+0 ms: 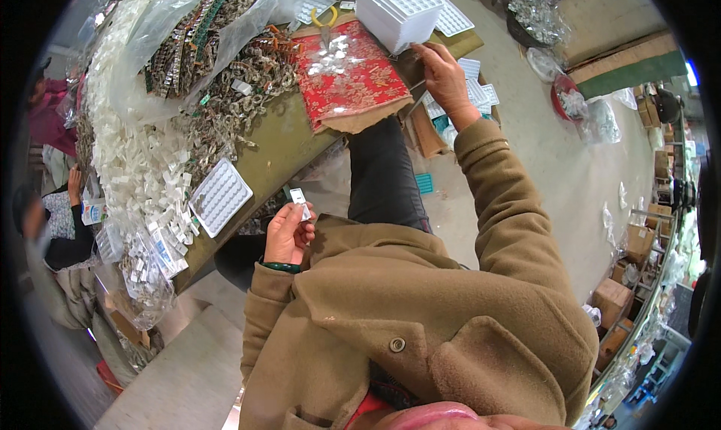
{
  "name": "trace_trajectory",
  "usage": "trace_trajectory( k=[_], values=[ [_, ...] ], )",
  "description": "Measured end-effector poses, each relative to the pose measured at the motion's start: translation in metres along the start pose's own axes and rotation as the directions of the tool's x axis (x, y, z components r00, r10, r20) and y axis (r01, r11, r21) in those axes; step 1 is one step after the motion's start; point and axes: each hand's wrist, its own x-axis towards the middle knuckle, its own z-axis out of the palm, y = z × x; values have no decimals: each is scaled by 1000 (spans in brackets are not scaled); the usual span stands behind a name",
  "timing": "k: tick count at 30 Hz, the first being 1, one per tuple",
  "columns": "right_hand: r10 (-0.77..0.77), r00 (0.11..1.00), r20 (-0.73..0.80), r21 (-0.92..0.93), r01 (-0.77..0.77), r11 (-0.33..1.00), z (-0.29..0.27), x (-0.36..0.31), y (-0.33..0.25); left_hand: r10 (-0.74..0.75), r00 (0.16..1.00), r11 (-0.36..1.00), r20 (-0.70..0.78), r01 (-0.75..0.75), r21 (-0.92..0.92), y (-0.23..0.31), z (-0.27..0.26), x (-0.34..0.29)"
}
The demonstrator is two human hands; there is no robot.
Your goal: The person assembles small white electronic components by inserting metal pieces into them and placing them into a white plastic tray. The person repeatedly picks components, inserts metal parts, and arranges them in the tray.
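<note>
Close to my body, my left hand (288, 233) pinches a small white plastic piece (298, 196) between thumb and fingers. My right hand (446, 81) reaches out to the table's far right corner, its thumb and fingertips pressed together beside the stack of white trays (402, 13). Whatever those fingertips hold is too small to make out. A red patterned cloth (353, 92) lies on the table between the hands, with small shiny pieces (330, 60) scattered over it. Yellow-handled pliers (324, 26) rest at the cloth's far edge.
White plastic parts (143, 175) pile up along the table's left, next to metal strips (244, 107) and a plastic bag (263, 17). One white tray (220, 197) lies at the near table edge. Boxes (428, 129) with trays stand below my right forearm. Other people sit at far left.
</note>
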Motion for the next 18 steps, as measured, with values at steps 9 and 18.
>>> trace_trajectory(
  k=[9, 18],
  values=[
    [235, 943, -236, 82, -222, 972, -3, -33, -5, 15, 1000, 999, 22, -14, -46, 0, -6, -5],
    [254, 967, 24, 524, -229, 821, 9, -25, -127, 108, 992, 989, 61, -101, -108, -4, -20, -6]
  ],
)
